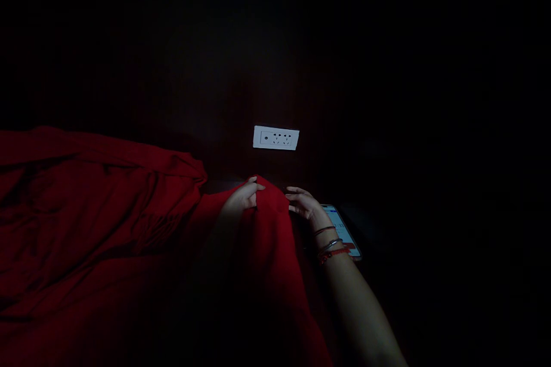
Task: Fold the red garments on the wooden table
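Observation:
A large red cloth (275, 240) spreads over the lower left and middle, its upper corner raised in a fold. My left hand (245, 194) is closed on that corner, the thumb lying over the front of the fabric. At the cloth's right edge is my right hand (303, 203), its fingers stretched and apart. Its fingertips touch or nearly touch the edge; the dim light does not show which. Bracelets circle my right wrist. To the left, more red fabric (99, 183) lies bunched in folds, with a fringe (159, 229) of thin tassels.
A white wall socket plate (276, 138) is set in the dark surface beyond my hands. A phone (344, 235) with a lit screen lies to the right, partly behind my right wrist. Deep shadow hides most of the surroundings.

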Motion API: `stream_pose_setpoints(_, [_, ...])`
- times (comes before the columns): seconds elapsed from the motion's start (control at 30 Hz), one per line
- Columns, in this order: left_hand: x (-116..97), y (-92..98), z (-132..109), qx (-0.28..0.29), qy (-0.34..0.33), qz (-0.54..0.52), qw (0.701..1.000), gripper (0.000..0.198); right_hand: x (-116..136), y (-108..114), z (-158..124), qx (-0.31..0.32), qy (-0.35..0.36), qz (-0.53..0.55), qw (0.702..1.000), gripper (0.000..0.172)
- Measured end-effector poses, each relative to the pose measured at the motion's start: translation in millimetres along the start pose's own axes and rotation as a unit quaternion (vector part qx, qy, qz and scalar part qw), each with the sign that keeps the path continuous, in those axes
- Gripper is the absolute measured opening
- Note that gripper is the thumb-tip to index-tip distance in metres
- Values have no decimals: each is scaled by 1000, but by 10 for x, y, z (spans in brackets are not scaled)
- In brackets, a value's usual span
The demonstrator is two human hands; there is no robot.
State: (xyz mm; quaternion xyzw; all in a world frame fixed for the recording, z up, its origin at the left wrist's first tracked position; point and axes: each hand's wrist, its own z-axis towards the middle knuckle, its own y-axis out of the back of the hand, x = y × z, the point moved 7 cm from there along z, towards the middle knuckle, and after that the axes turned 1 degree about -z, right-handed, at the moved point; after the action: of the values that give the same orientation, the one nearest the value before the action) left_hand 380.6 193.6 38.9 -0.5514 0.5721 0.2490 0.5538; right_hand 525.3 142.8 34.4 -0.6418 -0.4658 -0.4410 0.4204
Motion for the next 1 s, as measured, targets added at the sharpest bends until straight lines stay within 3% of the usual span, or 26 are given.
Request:
stream_pose_setpoints(0.1, [13,19,-9,-17,13,-10,1000,74,34,106,41,-29,30,-34,999,27])
stream_pose_setpoints(0.17, [20,36,-14,-28,18,-16,999,79,26,158,65,-22,32,-119,992,28])
stream_pose_setpoints(0.3, [23,79,-19,-40,20,-31,998,79,-80,77,64,84,29,-361,928,34])
stream_pose_setpoints(0.4, [44,116,-12,-48,31,-37,998,74,-45,-99,13,129,122,-420,890,36])
stream_pose_setpoints(0.5, [53,158,7,-60,35,-37,997,69,24,-227,-17,119,212,-423,873,18])
stream_pose_setpoints(0.57, [41,190,15,-65,30,-36,997,67,3,-253,8,130,213,-381,890,5])
stream_pose_setpoints(0.77, [-12,320,10,-81,24,-10,996,65,-19,-44,82,99,145,-260,949,8])
stream_pose_setpoints(1.0, [33,326,78,-100,1,41,994,69,-146,128,19,63,-41,-107,991,14])
